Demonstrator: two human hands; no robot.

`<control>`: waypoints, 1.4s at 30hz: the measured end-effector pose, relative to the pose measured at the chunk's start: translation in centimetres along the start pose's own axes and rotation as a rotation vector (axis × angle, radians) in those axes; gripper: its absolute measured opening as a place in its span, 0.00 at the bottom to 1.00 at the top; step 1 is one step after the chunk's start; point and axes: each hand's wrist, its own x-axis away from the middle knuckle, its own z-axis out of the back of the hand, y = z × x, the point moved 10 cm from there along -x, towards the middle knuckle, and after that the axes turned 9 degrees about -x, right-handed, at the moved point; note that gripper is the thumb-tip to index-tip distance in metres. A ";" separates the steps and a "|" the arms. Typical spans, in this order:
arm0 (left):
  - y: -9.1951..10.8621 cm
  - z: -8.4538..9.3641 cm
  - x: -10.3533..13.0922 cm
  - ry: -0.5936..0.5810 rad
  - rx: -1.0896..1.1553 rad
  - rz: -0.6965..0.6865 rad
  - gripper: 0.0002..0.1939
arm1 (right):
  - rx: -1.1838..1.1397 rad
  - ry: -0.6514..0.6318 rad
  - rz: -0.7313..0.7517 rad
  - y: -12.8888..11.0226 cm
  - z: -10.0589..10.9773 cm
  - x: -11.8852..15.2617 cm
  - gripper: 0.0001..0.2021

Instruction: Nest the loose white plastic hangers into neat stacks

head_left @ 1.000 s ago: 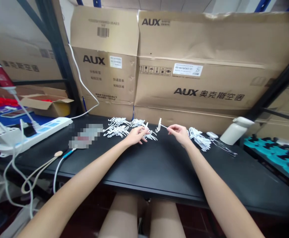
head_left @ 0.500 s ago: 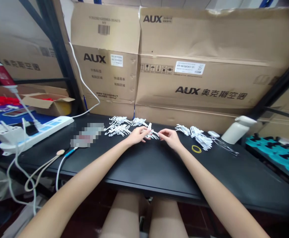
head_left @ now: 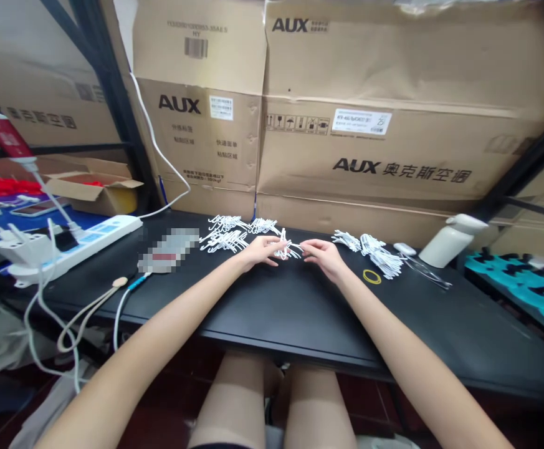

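At the middle of the black table, my left hand (head_left: pixel 261 251) pinches a small bunch of white hooked pieces (head_left: pixel 283 246). My right hand (head_left: pixel 322 257) has its thumb and fingertips together on the thin ends at the bunch's right side. Piles of similar white hooked pieces (head_left: pixel 225 240) lie just left of and behind my left hand. To the right of my right hand are more white bundles (head_left: pixel 381 255), with a yellow ring-shaped band (head_left: pixel 371 277) in front of them.
A white bottle (head_left: pixel 450 242) leans at the right, near a cable and teal parts (head_left: pixel 524 284). On the left are a white power strip (head_left: pixel 85 246), cords and a pixelated object (head_left: pixel 166 251). Cardboard (head_left: pixel 369 149) stands along the table's back.
The camera view has shifted slightly. The bunch between my hands has turned a little, and both hands stay close to it.
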 end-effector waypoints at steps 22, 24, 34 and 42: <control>-0.1 0.2 -0.1 0.067 0.109 0.027 0.24 | 0.015 0.105 0.109 -0.6 -0.5 0.8 0.18; 0.0 0.0 -0.2 0.050 0.115 0.027 0.22 | 0.025 0.078 0.139 -0.7 -1.0 0.8 0.19; 0.4 0.6 -0.5 0.213 0.008 -0.058 0.19 | 0.322 -0.037 0.448 -3.0 -3.9 2.7 0.12; 1.3 1.3 -0.3 0.261 -0.197 -0.216 0.19 | 0.549 -0.094 0.632 -4.3 -5.5 3.9 0.08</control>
